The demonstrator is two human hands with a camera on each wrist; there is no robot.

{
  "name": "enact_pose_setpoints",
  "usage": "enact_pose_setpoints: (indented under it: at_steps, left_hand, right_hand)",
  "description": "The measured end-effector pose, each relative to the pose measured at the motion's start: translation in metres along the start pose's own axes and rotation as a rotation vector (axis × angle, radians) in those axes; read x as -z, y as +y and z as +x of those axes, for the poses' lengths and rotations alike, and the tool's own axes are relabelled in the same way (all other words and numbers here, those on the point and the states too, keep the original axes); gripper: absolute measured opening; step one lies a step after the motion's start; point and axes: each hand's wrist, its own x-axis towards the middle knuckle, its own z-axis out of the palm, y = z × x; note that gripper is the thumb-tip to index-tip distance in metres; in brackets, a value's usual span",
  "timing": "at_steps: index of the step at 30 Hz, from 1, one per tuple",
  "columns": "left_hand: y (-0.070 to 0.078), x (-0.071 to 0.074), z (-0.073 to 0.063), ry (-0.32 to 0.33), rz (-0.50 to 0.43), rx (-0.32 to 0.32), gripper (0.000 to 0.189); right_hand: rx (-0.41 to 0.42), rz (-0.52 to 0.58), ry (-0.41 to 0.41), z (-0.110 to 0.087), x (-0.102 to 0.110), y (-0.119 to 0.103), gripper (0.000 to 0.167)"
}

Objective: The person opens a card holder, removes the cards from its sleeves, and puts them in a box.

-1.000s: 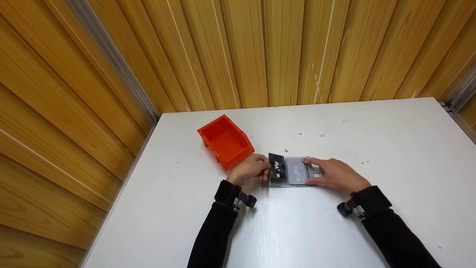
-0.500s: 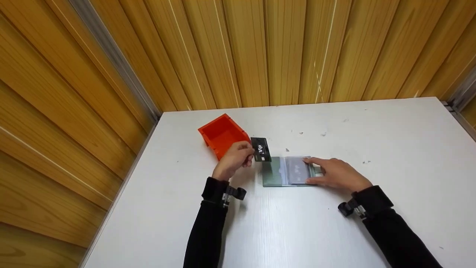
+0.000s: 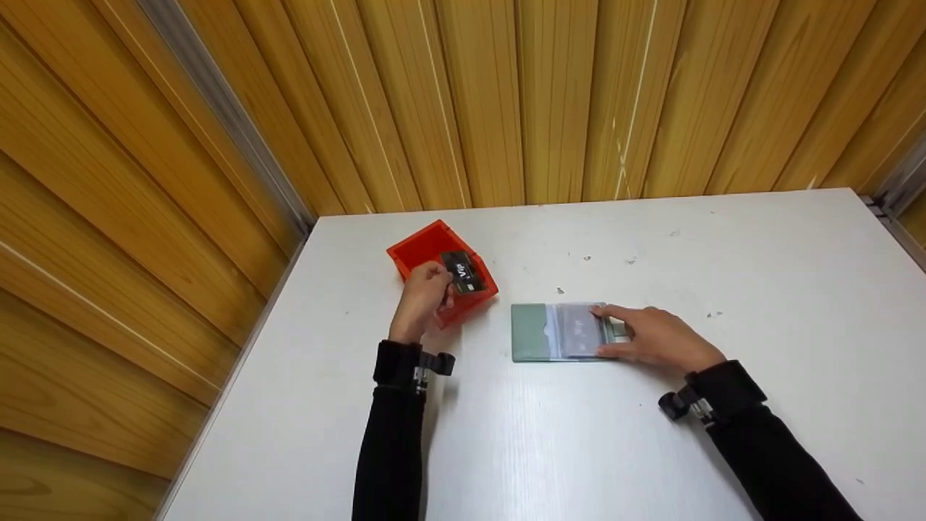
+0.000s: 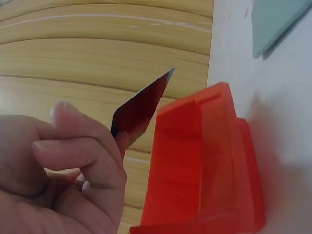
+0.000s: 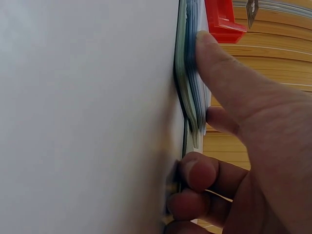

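My left hand [image 3: 423, 293] pinches a black card [image 3: 463, 273] with "Vip" printed on it, held over the orange-red bin [image 3: 412, 250]. From the left wrist, the card [image 4: 141, 109] shows tilted, beside the opening of the bin [image 4: 219, 156]. A pale green card holder [image 3: 529, 333] lies spread out on the table, its clear plastic sleeves [image 3: 577, 331] towards the right. There my right hand [image 3: 658, 336] holds it, thumb and index fingertip on the sleeves. In the right wrist view the thumb [image 5: 214, 58] presses the stacked sleeves, and the other fingers curl at the holder's end.
The white table [image 3: 535, 449] carries a few small scuff marks near its back. Behind it stands a wood-pattern wall [image 3: 550, 101], with another wall [image 3: 108, 239] along the left side.
My left hand has carried the black card from over the card holder, up and leftward, to above the bin. The right hand stays in place on the holder.
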Motion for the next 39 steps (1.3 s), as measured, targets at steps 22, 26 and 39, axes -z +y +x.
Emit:
enact_pose_setpoints:
  at_steps: [22,26,39]
  left_hand:
    - [-0.009,-0.003,0.007,0.177,0.290,-0.076,0.018]
    - [-0.010,-0.008,0.010,0.209,0.434,-0.093,0.020]
    - [-0.015,-0.013,0.013,0.278,0.528,-0.133,0.028]
  right_hand:
    - [-0.027,0.011,-0.002,0.001,-0.001,-0.003,0.078]
    - [-0.028,0.009,-0.002,0.001,-0.001,-0.003,0.078]
    - [-0.027,-0.001,-0.011,0.002,0.000,-0.001,0.079]
